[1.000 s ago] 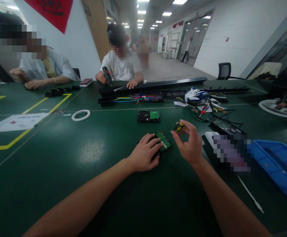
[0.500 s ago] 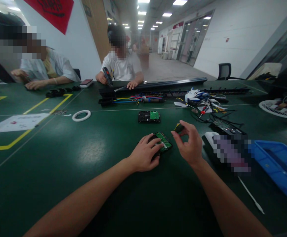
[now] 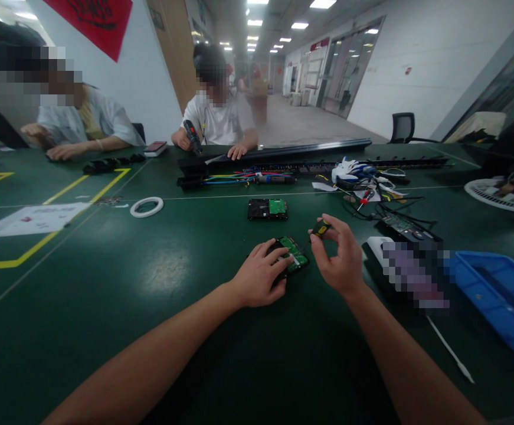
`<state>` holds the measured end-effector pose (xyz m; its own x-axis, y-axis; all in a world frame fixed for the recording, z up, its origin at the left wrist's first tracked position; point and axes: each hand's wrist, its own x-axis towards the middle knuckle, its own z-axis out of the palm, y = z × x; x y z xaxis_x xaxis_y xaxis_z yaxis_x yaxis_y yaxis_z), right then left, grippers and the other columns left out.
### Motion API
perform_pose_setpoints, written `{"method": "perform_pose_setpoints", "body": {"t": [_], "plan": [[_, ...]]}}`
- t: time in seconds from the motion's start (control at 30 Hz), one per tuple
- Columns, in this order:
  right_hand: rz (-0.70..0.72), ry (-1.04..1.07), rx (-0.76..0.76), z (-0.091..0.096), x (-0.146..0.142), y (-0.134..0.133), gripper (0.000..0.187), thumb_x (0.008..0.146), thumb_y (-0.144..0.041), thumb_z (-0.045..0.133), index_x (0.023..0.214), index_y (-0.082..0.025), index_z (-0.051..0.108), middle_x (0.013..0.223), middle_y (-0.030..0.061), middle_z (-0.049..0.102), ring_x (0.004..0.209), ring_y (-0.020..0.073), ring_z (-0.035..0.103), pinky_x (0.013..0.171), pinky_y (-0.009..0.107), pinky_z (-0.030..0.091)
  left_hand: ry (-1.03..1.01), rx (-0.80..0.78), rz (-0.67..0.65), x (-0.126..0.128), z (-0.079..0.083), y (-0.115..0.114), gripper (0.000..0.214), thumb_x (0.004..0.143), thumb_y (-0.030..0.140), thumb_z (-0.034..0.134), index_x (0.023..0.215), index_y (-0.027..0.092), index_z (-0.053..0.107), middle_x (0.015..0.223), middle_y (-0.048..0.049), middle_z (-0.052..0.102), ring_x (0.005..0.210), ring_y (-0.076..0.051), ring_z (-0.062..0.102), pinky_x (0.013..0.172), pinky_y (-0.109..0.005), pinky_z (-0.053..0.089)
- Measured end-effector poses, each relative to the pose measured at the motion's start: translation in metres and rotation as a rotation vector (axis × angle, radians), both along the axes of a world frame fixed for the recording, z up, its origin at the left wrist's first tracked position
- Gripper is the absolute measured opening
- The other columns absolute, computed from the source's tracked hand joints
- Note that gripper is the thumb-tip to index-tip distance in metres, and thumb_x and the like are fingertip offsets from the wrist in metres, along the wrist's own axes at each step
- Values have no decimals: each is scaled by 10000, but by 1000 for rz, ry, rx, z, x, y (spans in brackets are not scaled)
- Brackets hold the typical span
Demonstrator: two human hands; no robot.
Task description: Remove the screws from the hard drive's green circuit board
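Note:
A hard drive [image 3: 297, 255] with its green circuit board facing up lies on the table in front of me. My left hand [image 3: 263, 274] grips it from above, fingers across the board and thumb by the near edge; the hand hides its left part. Just right of the drive and raised above the table, my right hand [image 3: 339, 254] pinches a small black-and-yellow screwdriver-like tool [image 3: 321, 228] between thumb and fingers. The tool's tip cannot be made out. Beyond my hands a second hard drive [image 3: 267, 209] rests flat, black with a green board at its right.
A blue tray [image 3: 496, 295] and a dark device [image 3: 374, 260] stand at right, near a white stick [image 3: 451, 351]. Wires and gloves [image 3: 349, 171] lie farther back. A white tape roll [image 3: 147, 207] sits left. Across the table, one person holds a power drill [image 3: 192, 137]; another sits left.
My right hand has shifted slightly right and turned the tool, so more of its yellow marking shows. My left hand and the hard drive have stayed put.

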<state>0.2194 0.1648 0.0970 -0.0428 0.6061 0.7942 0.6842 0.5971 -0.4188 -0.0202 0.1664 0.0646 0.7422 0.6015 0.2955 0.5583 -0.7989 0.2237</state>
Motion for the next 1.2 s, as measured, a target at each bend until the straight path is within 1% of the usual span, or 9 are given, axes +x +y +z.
{"method": "perform_pose_setpoints", "body": {"t": [0.07,0.23,0.4,0.53,0.63,0.8,0.97,1.1,1.2], "plan": [[7,4,-17,1,-2,-1,572,977,-215,667,1507,-292,466,1344,112,650,964,220,727,859,452,668,3,-2,2,0,0,0,601,934,383,609,1507,213,542,1577,-122,518,1554,-447,317,1237,-658,347],[-38,-40,50,2,-5,-1,572,942,-240,729,1472,-314,526,1237,99,616,988,236,667,741,409,660,-1,-10,9,1,0,0,605,927,393,620,1503,222,547,1580,-114,520,1558,-448,311,1240,-661,338],[24,-20,-19,1,-5,0,677,988,-180,609,1614,-300,381,1375,140,567,1149,270,660,898,472,663,4,-16,12,1,0,0,605,934,398,612,1510,224,545,1593,-107,510,1562,-445,308,1242,-653,338],[-31,10,14,-2,-5,3,688,966,-223,684,1586,-312,398,1320,122,581,1049,253,670,819,449,674,8,-20,11,1,0,0,608,938,411,611,1513,226,544,1593,-108,510,1560,-448,309,1232,-656,348],[23,-8,-5,-2,-5,4,657,947,-234,718,1539,-334,450,1298,105,573,991,231,659,755,415,677,5,-18,13,1,0,1,608,936,405,613,1513,224,545,1589,-110,514,1560,-446,308,1231,-652,350],[101,-47,-73,1,-7,2,706,976,-159,615,1609,-351,368,1420,126,535,1083,245,667,887,475,676,-8,-18,10,1,-1,1,615,927,400,623,1513,235,542,1583,-112,519,1561,-444,312,1229,-654,348],[22,-59,-26,4,-7,1,691,949,-199,686,1570,-362,428,1283,100,595,1020,244,663,762,434,670,-9,-20,14,1,-1,0,621,921,385,631,1518,244,537,1588,-106,515,1564,-440,307,1234,-649,341],[42,-53,-40,5,-7,2,654,976,-203,635,1577,-348,418,1332,110,591,1027,241,661,832,452,660,0,-21,14,1,-1,0,614,919,386,629,1510,241,545,1591,-103,512,1565,-439,305,1237,-645,339],[14,-45,-31,5,-7,1,625,976,-224,650,1555,-333,443,1309,108,593,1015,241,656,817,446,653,-3,-19,11,1,-1,0,614,920,381,625,1511,237,543,1593,-104,510,1566,-438,301,1234,-643,342]]}}
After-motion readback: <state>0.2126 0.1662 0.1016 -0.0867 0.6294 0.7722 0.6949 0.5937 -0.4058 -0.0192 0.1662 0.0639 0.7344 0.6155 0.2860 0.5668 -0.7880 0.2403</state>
